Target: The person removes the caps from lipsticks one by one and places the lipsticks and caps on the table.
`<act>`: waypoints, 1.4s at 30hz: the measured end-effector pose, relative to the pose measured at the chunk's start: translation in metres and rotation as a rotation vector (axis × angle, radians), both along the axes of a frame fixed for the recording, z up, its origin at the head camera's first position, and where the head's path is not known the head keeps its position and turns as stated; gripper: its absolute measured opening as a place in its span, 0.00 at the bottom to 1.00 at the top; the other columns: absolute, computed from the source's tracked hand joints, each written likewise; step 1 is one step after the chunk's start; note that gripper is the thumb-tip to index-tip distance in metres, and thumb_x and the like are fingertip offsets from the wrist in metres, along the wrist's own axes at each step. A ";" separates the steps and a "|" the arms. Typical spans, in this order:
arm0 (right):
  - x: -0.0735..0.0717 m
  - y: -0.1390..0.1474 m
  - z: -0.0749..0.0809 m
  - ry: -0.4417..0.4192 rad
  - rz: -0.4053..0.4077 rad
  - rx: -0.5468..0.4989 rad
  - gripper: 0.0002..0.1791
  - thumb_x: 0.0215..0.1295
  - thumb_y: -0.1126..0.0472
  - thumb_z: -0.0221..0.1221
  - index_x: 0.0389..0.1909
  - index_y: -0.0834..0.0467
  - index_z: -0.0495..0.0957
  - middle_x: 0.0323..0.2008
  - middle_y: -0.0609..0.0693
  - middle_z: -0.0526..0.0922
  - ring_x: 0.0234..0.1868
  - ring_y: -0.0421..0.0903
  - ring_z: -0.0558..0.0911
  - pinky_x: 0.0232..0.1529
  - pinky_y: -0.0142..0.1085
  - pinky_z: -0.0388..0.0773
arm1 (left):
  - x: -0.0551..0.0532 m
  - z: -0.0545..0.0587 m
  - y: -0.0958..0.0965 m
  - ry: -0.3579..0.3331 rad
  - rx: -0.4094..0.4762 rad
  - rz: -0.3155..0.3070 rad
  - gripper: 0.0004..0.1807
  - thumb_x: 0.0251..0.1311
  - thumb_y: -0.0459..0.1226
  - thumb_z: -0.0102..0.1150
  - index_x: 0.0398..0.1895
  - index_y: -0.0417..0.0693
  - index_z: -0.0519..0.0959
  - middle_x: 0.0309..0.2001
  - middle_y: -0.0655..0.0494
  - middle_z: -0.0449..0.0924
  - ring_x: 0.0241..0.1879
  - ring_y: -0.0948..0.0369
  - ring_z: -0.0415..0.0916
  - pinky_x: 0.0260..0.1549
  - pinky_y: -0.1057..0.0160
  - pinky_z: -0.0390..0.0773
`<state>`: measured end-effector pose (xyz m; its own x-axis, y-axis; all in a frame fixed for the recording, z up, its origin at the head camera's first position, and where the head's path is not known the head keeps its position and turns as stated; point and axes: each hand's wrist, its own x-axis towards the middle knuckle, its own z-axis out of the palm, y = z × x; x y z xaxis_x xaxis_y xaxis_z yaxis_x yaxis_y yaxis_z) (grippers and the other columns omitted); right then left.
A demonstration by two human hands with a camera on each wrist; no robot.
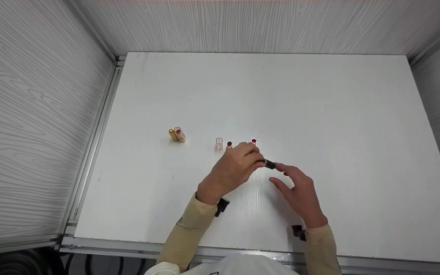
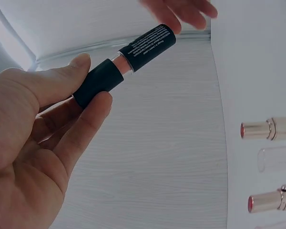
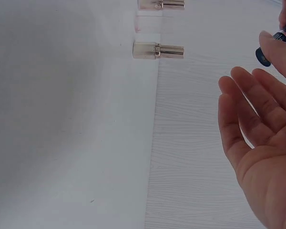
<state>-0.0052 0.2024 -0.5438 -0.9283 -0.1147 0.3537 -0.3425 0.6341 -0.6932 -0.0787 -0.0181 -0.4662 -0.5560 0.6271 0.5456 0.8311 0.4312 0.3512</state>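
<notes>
My left hand (image 1: 235, 168) pinches a black lipstick (image 2: 102, 78) between thumb and fingers, held up over the white table. Two black sections show on it, with a pinkish, shiny band between them, and small pale print covers the far section (image 2: 148, 47). My right hand (image 1: 302, 193) is just beyond that far end, its fingers loosely spread and the palm holding nothing. In the right wrist view, the right thumb overlaps part of the lipstick (image 3: 263, 57). The left fingers hide the near end in the head view.
Beyond the left hand stand lipsticks with dark red tips (image 1: 229, 144) (image 1: 254, 141) and a clear cap (image 1: 219, 143). Farther left, a gold tube (image 1: 172, 134) stands beside a pinkish lipstick (image 1: 180, 135). Wood-grain panels (image 1: 243, 26) border the table.
</notes>
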 end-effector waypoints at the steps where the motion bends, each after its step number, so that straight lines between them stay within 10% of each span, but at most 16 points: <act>1: 0.000 0.000 0.000 0.009 0.003 -0.001 0.24 0.56 0.64 0.73 0.55 0.60 0.82 0.49 0.52 0.87 0.47 0.49 0.85 0.51 0.31 0.80 | 0.002 -0.001 0.002 0.000 -0.003 -0.005 0.05 0.62 0.36 0.69 0.34 0.42 0.87 0.35 0.52 0.80 0.37 0.59 0.79 0.42 0.69 0.81; 7: 0.001 0.001 -0.001 0.019 -0.012 -0.034 0.23 0.55 0.65 0.74 0.53 0.61 0.82 0.45 0.52 0.88 0.42 0.49 0.85 0.46 0.45 0.84 | 0.009 -0.004 0.008 -0.001 -0.031 -0.012 0.04 0.62 0.35 0.68 0.35 0.42 0.86 0.36 0.52 0.79 0.38 0.60 0.79 0.44 0.69 0.81; 19: 0.000 0.003 -0.004 0.066 0.041 -0.069 0.23 0.56 0.69 0.71 0.54 0.63 0.82 0.44 0.53 0.88 0.44 0.46 0.87 0.52 0.20 0.76 | 0.017 -0.012 0.019 -0.011 -0.044 -0.075 0.05 0.61 0.35 0.69 0.35 0.42 0.85 0.36 0.53 0.79 0.37 0.60 0.78 0.39 0.71 0.80; 42: -0.001 0.016 0.011 0.116 0.068 0.001 0.18 0.55 0.68 0.72 0.48 0.59 0.85 0.42 0.49 0.89 0.43 0.45 0.88 0.49 0.23 0.80 | 0.013 -0.001 0.009 0.049 -0.005 -0.110 0.03 0.66 0.31 0.63 0.37 0.40 0.84 0.38 0.53 0.83 0.40 0.60 0.81 0.45 0.71 0.80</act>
